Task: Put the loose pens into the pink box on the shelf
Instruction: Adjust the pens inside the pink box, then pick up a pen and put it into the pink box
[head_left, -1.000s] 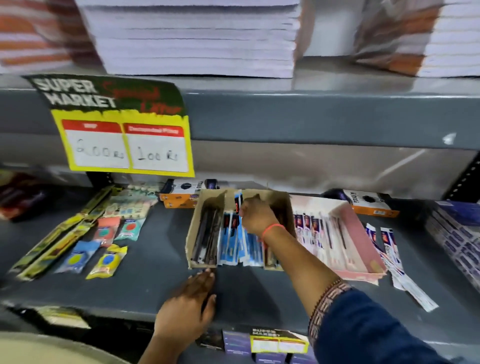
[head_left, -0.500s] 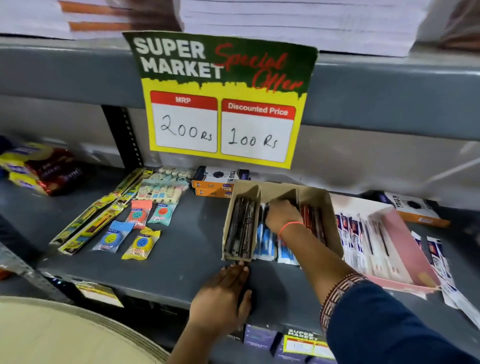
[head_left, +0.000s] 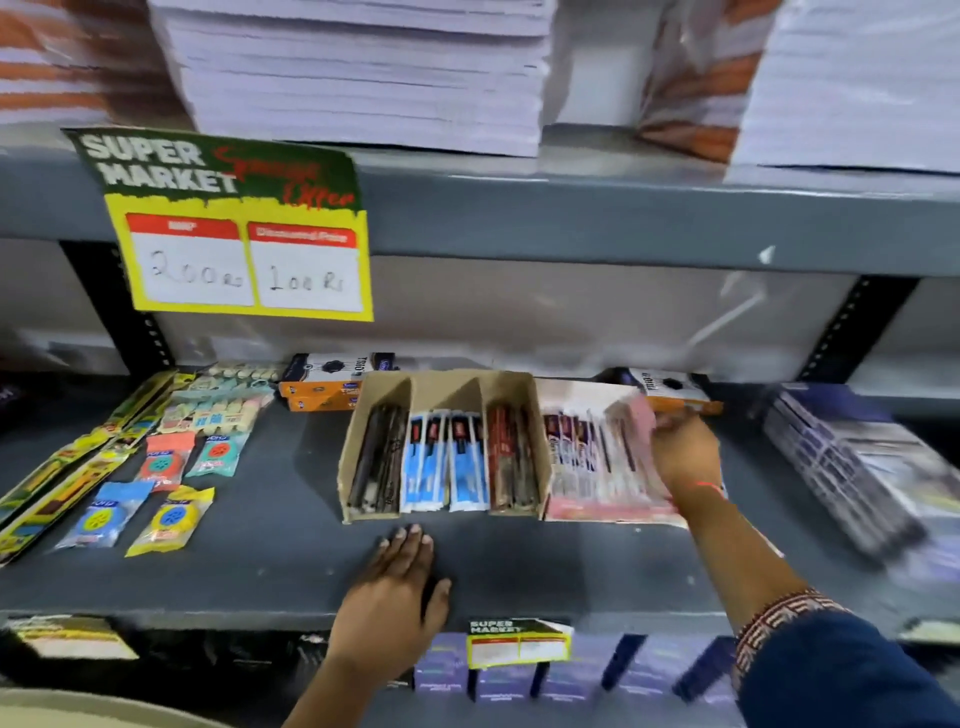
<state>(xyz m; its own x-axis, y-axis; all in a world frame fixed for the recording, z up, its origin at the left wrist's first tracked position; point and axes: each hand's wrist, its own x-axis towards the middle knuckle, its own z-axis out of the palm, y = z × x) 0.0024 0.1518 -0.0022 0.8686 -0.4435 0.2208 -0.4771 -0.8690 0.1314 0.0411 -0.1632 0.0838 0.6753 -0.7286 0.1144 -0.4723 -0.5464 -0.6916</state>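
Note:
The pink box lies on the grey shelf, right of centre, holding several packaged pens side by side. My right hand rests over the box's right wall, fingers curled against the pink flap; motion blur hides whether it grips anything. Any loose pens to the right of the box are covered by this hand and arm. My left hand lies flat on the shelf's front edge, holding nothing.
A brown cardboard box with three compartments of pens stands just left of the pink box. Small packets lie at the left, and dark packs at the right. A yellow price sign hangs from the upper shelf.
My right hand has left the brown box's compartments and moved right to the pink box's right side. My left hand stays flat on the shelf edge. The view has shifted.

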